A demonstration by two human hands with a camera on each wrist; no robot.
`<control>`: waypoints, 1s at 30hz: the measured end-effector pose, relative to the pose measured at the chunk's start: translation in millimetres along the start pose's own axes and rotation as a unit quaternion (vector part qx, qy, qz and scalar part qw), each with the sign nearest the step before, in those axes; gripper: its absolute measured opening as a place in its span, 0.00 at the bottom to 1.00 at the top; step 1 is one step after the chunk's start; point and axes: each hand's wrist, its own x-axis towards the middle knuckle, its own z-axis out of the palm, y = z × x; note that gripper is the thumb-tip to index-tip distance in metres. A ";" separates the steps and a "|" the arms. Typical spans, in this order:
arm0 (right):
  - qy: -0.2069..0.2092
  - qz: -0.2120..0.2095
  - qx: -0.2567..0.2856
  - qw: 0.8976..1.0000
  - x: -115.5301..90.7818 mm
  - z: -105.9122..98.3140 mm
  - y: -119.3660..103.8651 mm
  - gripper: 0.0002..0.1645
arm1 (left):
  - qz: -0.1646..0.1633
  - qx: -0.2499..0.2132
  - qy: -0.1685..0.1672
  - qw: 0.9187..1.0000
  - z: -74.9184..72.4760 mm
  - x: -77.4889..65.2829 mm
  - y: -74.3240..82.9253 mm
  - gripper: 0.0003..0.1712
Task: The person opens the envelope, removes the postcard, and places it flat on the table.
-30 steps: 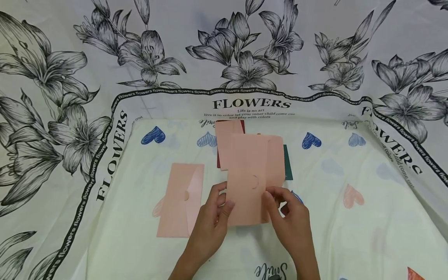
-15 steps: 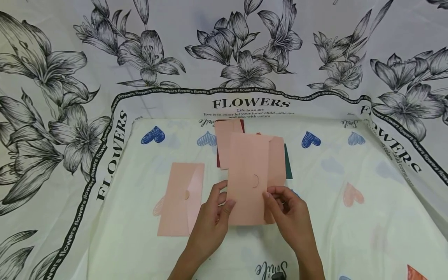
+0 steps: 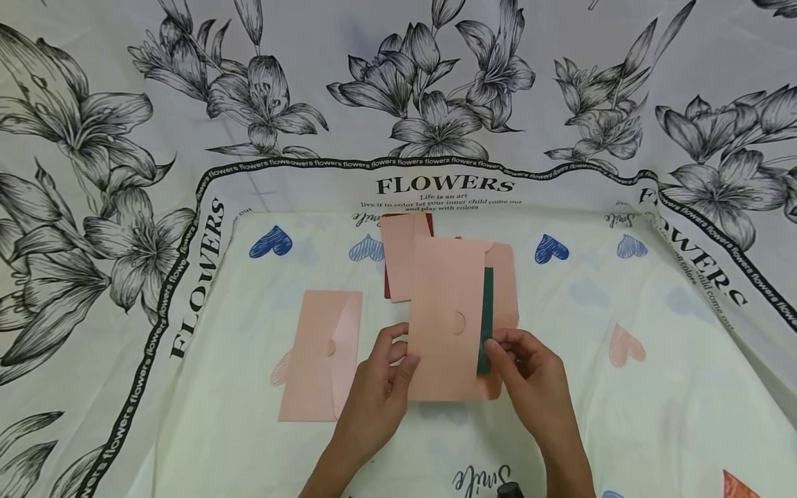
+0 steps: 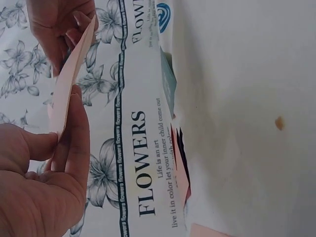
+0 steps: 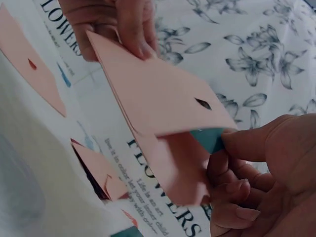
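A pink envelope (image 3: 445, 318) is held upright over the table in the head view, its flap (image 3: 503, 283) folded out to the right. My left hand (image 3: 382, 387) grips its left edge, thumb in front and fingers behind. A strip of dark green card (image 3: 486, 321) shows out of the envelope's mouth, and the rest of it is hidden inside. My right hand (image 3: 529, 366) pinches this card at its edge. From the right wrist view, the green card (image 5: 208, 140) sits under the envelope's front panel, against my thumb.
Another pink envelope (image 3: 320, 356), closed, lies flat to the left. Behind the held envelope are a pink piece (image 3: 398, 259) and a dark red one (image 3: 429, 225). A small black object (image 3: 509, 490) shows at the bottom edge. A heart-patterned cloth (image 3: 672, 387) covers the table.
My right hand has moved right, and the green card has come partly out of the envelope with it. The envelope has shifted slightly right, now covering the green piece behind it.
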 end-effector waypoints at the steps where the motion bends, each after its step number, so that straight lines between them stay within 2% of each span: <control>1: 0.007 0.000 -0.008 1.000 0.4 -2.2 0.1 0.13 | 0.000 0.002 0.003 1.000 -0.9 0.1 -0.5 0.20; 7: 0.044 -0.006 -0.054 0.998 5.9 -17.4 2.5 0.13 | -0.003 0.006 0.014 1.000 -6.1 -0.1 -3.3 0.20; 15: 0.054 0.000 -0.078 0.995 8.9 -31.0 7.1 0.14 | -0.007 -0.002 0.011 1.000 -8.0 -0.4 -4.3 0.20; 19: 0.069 0.011 -0.095 0.993 11.7 -40.2 7.9 0.16 | -0.008 0.005 0.022 1.000 -11.1 -0.5 -5.5 0.20; 24: 0.101 0.025 -0.123 0.987 22.7 -62.2 12.8 0.17 | -0.010 0.006 0.033 0.999 -15.9 -1.0 -7.7 0.21; 30: 0.121 0.063 -0.165 0.977 49.3 -99.3 25.6 0.24 | -0.015 0.006 0.039 0.999 -20.0 -2.9 -10.1 0.21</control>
